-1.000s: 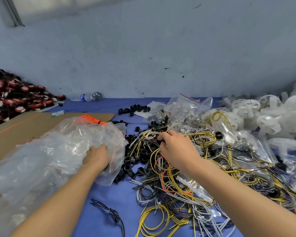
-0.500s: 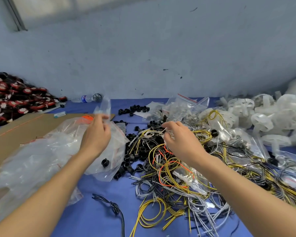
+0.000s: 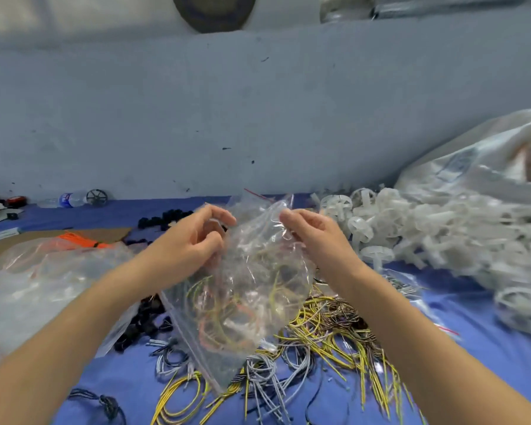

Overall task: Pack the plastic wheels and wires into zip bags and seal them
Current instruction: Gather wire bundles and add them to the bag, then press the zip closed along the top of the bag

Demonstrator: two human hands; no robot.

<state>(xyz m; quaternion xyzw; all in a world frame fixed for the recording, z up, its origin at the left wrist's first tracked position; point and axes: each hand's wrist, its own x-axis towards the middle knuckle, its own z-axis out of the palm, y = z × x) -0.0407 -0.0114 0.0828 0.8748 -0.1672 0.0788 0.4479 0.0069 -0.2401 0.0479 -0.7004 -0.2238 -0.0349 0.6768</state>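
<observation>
I hold a clear zip bag (image 3: 246, 289) up in front of me, over the wire pile. My left hand (image 3: 193, 243) pinches its upper left edge and my right hand (image 3: 313, 237) pinches the upper right edge. The bag hangs tilted, its lower corner near the table. Through the plastic I see yellow and orange wires, but I cannot tell whether they lie inside or behind it. Loose yellow, grey and black wires (image 3: 319, 342) cover the blue table below. White plastic wheels (image 3: 417, 228) are heaped at the right.
A large clear plastic bag (image 3: 37, 289) lies at the left on cardboard (image 3: 111, 233), with an orange wire bundle (image 3: 80, 240) by it. Small black parts (image 3: 144, 320) sit under my left forearm. A big white sack (image 3: 478, 161) stands at the far right. A bottle (image 3: 68, 199) lies by the wall.
Both hands left the wire pile and the large bag and now hold a small zip bag raised between them. The camera has tilted up and right.
</observation>
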